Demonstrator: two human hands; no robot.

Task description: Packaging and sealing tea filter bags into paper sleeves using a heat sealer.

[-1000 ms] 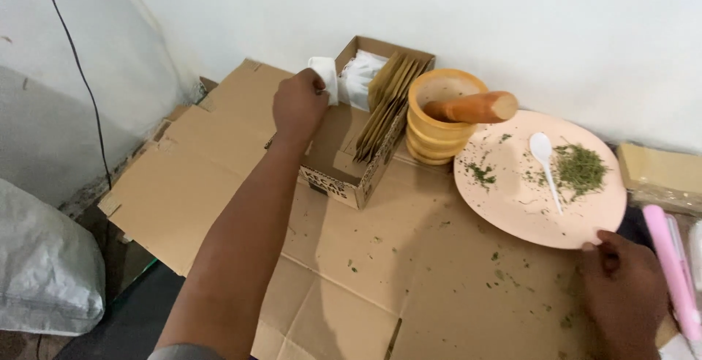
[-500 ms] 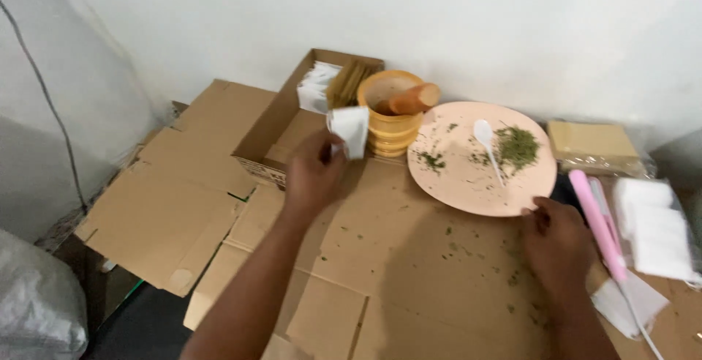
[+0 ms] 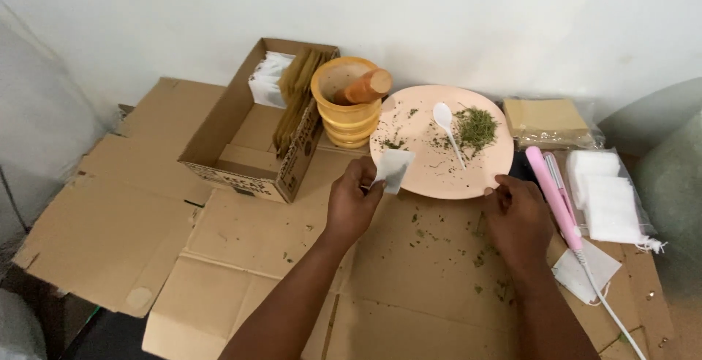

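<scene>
White sachet [image 3: 393,169] in left hand [image 3: 352,203], over pink plate [image 3: 431,177].

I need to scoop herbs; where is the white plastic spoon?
The white plastic spoon lies on the round pink plate, beside the dried green herb pile.

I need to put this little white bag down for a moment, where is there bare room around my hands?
Flat cardboard lies bare left of the left hand, in front of the open box. Between both hands only herb crumbs lie. Crowded: the plate ahead, and right of the right hand, the pink tool and white packets.
</scene>
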